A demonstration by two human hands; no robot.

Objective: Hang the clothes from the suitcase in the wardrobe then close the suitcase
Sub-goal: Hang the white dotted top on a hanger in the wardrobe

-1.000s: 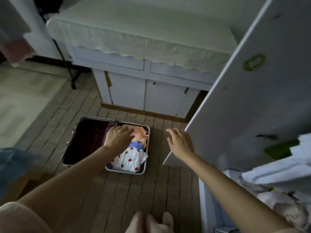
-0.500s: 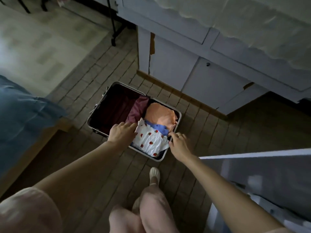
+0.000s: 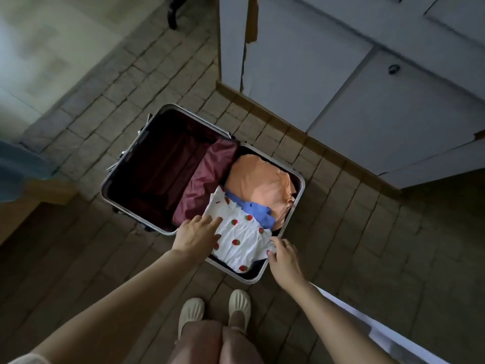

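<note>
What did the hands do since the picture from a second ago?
Both hands came down to the white strawberry-print garment in the open suitcase. The left hand, earlier farther back over the clothes, now lies with straight fingers on its left edge. The right hand, earlier raised beside the suitcase, now touches its right corner. The orange garment and blue garment stayed put.

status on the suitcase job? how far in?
Done: suitcase lies open on the floor; nothing visibly hung. In hand: left hand and right hand reach the white strawberry-print garment; no clear grip. Left: that piece, blue garment, orange garment, then closing the case.
</note>
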